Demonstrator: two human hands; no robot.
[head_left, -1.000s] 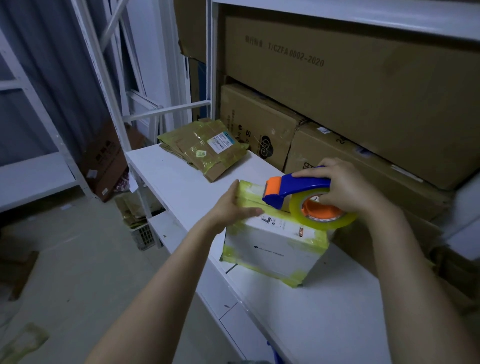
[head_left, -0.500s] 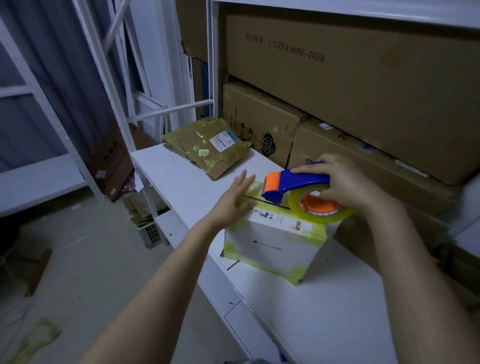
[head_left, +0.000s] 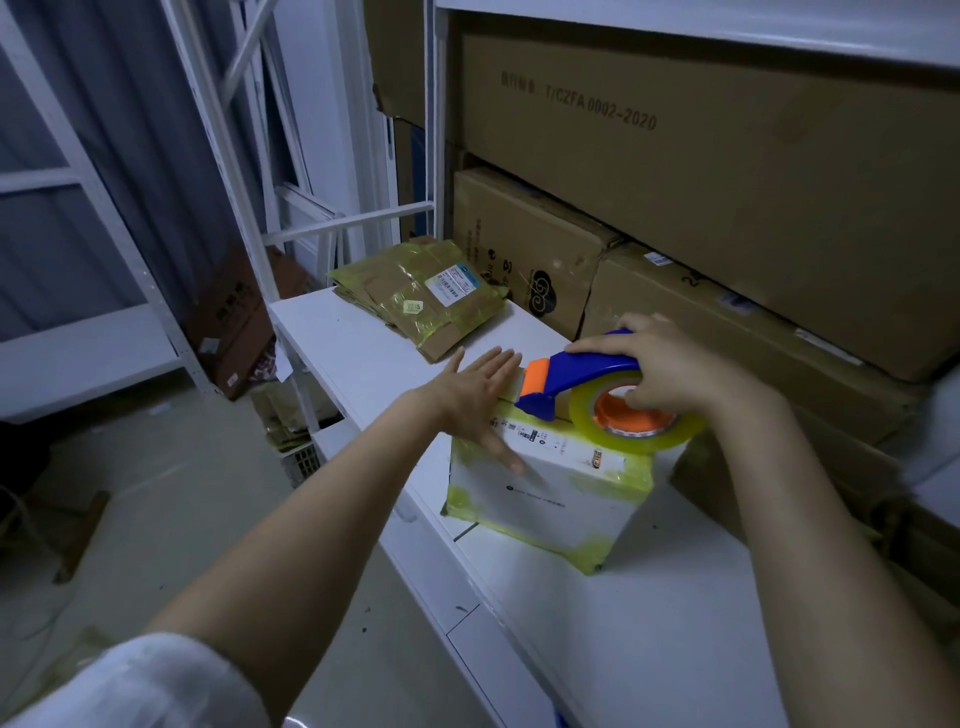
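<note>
A white box with yellowish tape on its corners and edges stands on the white shelf. My left hand lies flat with straight fingers on the box's top left edge, thumb down the front face. My right hand grips a blue and orange tape dispenser that carries a roll of clear yellowish tape. The dispenser's orange nose sits on the box's top, just right of my left fingers.
A flattened, taped brown parcel with a label lies farther back on the shelf. Large cardboard boxes are stacked against the back and right. White rack posts stand at left, with more cardboard on the floor below.
My left hand went from gripping the box's left top corner to lying flat with fingers spread on the top. The dispenser stayed on the box top, shifting slightly.
</note>
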